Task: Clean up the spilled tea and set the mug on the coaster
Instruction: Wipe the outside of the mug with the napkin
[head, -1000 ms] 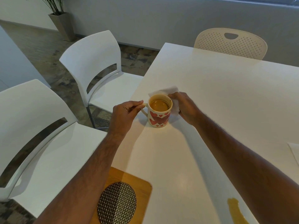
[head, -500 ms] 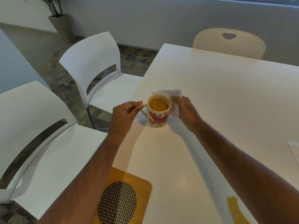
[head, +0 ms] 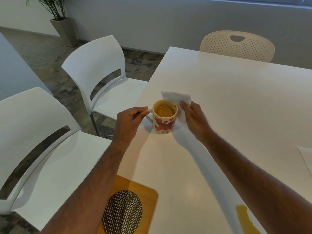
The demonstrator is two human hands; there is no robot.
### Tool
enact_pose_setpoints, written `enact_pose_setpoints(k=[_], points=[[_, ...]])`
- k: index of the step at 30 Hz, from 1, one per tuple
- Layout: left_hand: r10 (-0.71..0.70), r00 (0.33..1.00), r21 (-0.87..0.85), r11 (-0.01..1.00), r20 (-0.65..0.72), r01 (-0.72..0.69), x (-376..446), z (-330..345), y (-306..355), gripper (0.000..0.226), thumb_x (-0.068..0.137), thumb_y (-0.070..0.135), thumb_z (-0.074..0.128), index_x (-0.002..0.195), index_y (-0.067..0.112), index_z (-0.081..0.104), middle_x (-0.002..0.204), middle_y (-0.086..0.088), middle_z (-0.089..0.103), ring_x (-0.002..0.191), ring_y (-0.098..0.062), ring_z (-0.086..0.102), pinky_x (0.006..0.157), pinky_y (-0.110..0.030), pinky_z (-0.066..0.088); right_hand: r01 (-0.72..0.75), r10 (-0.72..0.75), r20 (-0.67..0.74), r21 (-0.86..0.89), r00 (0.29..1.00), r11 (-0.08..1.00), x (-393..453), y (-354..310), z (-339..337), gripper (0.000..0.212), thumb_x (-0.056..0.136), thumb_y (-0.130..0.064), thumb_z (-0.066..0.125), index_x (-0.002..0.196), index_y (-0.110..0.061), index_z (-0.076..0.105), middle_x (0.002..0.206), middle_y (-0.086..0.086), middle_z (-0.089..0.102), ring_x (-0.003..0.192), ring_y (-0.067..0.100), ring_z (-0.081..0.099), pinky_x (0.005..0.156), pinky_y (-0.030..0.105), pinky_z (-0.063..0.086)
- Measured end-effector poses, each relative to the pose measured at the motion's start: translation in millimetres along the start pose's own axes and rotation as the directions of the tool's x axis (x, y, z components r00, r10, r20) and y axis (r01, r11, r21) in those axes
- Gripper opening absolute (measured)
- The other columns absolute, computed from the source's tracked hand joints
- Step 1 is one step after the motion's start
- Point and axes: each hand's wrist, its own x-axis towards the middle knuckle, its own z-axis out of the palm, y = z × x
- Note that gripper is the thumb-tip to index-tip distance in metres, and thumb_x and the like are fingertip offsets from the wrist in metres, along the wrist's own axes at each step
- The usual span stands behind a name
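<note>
— Mug [head: 164,118] sitting on the table [head: 236,102], full of tea, well apart from the coaster [head: 125,211] down at the near edge.

— Left hand [head: 130,119] pinching the handle, thumb and fingers curled onto it. Not yet lifting, by the look of it.

— Right hand [head: 194,116] gripping a white napkin [head: 178,100], fingers folded over it, pressing it against the far side of the mug, just by the rim.

— Wiping drips off the wall, probably. Worth dragging the napkin downward, away from the rim, and steadying by the handle so nothing tips.

— Agreed. Keeping the mug flat on the table while wiping; filled that high, slopping over at the slightest tilt.

— Spill [head: 244,220] lying at the near right edge of the table, partly hidden behind the right forearm. Untouched, judging by the wet shine.

— So 2 jobs remaining: mopping that puddle, then carrying the mug to the coaster.

— Saving a dry part of the napkin for the puddle. Another sheet of paper [head: 306,157] showing at the right edge, too cut off to identify.

— Lifting slowly, level, then lowering onto the woven round in the middle of the coaster.
</note>
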Motion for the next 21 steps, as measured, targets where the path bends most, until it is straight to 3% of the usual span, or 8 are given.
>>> enact_pose_setpoints(k=[5, 12, 21], points=[[0.003, 1.0, 0.008, 1.0, 0.014, -0.003, -1, 0, 1, 0.028, 0.098, 0.026, 0.071, 0.122, 0.013, 0.077, 0.114, 0.001, 0.079, 0.106, -0.011, 0.074, 0.095, -0.029, 0.059, -0.034, 0.032, -0.025, -0.076, 0.999, 0.997, -11, 10, 5, 0.036, 0.113, -0.023, 0.038, 0.124, 0.0, 0.064, 0.107, 0.007, 0.074, 0.1, 0.018, 0.072, 0.079, 0.026, 0.058], [0.002, 1.0, -0.012, 1.0, 0.016, -0.002, 0, -1, 3, 0.027, 0.098, 0.026, 0.07, 0.12, 0.013, 0.077, 0.113, 0.0, 0.079, 0.105, -0.013, 0.074, 0.096, -0.034, 0.06, 0.02, -0.028, -0.103, -0.081, 0.994, 0.996, -19, -9, 5, 0.029, 0.113, -0.024, 0.04, 0.122, -0.011, 0.064, 0.106, 0.005, 0.072, 0.099, 0.021, 0.071, 0.081, 0.028, 0.06], [-0.009, 1.0, 0.003, 1.0, 0.029, 0.008, -2, -2, 5, 0.028, 0.098, 0.027, 0.071, 0.123, 0.013, 0.076, 0.115, 0.0, 0.078, 0.108, -0.014, 0.073, 0.097, -0.039, 0.06, -0.065, 0.026, -0.148, -0.264, 0.989, 0.962, -42, 10, 19, 0.029, 0.112, -0.021, 0.041, 0.128, -0.01, 0.063, 0.109, -0.002, 0.071, 0.1, 0.004, 0.069, 0.076, 0.018, 0.055]])
